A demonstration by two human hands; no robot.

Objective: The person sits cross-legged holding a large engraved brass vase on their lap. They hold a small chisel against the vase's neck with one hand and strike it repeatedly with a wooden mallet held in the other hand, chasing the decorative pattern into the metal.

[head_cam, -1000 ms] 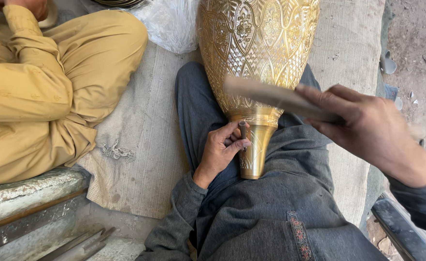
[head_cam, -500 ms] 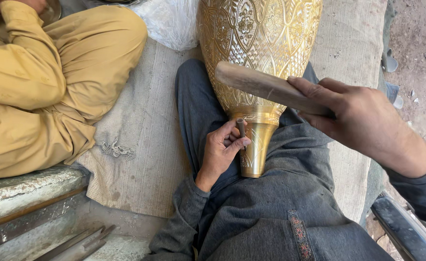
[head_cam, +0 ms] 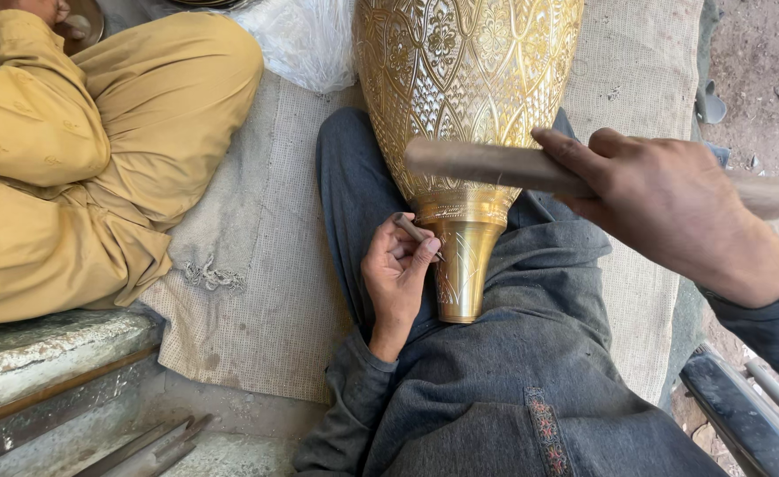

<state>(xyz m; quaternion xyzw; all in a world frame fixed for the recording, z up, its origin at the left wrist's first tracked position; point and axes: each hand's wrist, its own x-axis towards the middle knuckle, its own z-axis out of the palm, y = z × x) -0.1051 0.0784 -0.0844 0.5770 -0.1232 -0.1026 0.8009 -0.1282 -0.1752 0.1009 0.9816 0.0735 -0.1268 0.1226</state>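
Observation:
A large engraved brass vase (head_cam: 465, 97) lies across my lap, its narrow neck (head_cam: 460, 265) pointing toward me. My left hand (head_cam: 396, 274) pinches a small metal chisel (head_cam: 414, 231) whose tip rests against the band where neck meets body. My right hand (head_cam: 663, 208) grips a wooden stick mallet (head_cam: 487, 165) held level just above the chisel and vase neck. My dark grey trousers (head_cam: 513, 371) lie under the vase.
A person in mustard-yellow clothes (head_cam: 80, 159) sits cross-legged at the left on burlap matting (head_cam: 266, 265). A clear plastic bag (head_cam: 306, 40) lies beyond the vase. Metal rods (head_cam: 147, 446) rest by a stone slab (head_cam: 45, 349) at lower left; dirt ground lies at right.
My right hand has brought the mallet down and left, closer to the chisel. The left hand and vase stay put.

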